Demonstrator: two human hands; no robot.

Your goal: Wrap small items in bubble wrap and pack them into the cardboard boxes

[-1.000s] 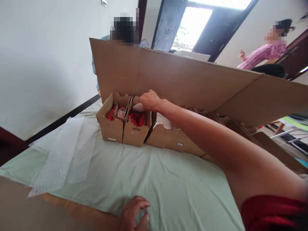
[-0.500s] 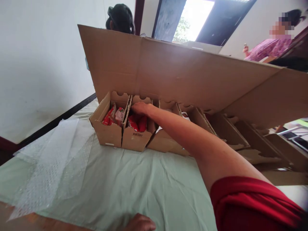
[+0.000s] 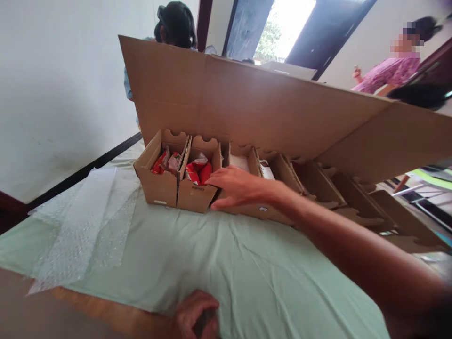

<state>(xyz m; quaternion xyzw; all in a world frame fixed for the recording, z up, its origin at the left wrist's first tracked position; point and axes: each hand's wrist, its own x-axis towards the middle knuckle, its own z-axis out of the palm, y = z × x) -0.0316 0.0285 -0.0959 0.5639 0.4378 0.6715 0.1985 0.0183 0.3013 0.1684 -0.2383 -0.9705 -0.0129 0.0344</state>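
Observation:
My right hand [image 3: 235, 186] is at the front right corner of the second cardboard bin [image 3: 196, 197]. Its fingers are stretched out and the thumb is apart, with nothing visible in the grasp; whether it touches the bin I cannot tell. Inside that bin lie red packets [image 3: 201, 170]. The leftmost bin [image 3: 160, 188] also holds red packets [image 3: 160, 162], along with a pinkish clear-wrapped one [image 3: 174, 163]. Low in the view, my left hand [image 3: 196, 313] hovers by the table's near edge, loosely curled with a gap between thumb and fingers, and no object shows in it.
More cardboard bins [image 3: 310, 183] continue rightward in a row. A tall cardboard panel [image 3: 261, 103] stands behind them. Bubble wrap [image 3: 84, 226] lies left on the green cloth [image 3: 158, 263]. Beyond the panel are two people, one in a pink patterned top [image 3: 391, 73].
My right hand has come out of the second bin and moved right and nearer, its fingers now spread. My left hand has risen further into view, showing a gap between thumb and fingers.

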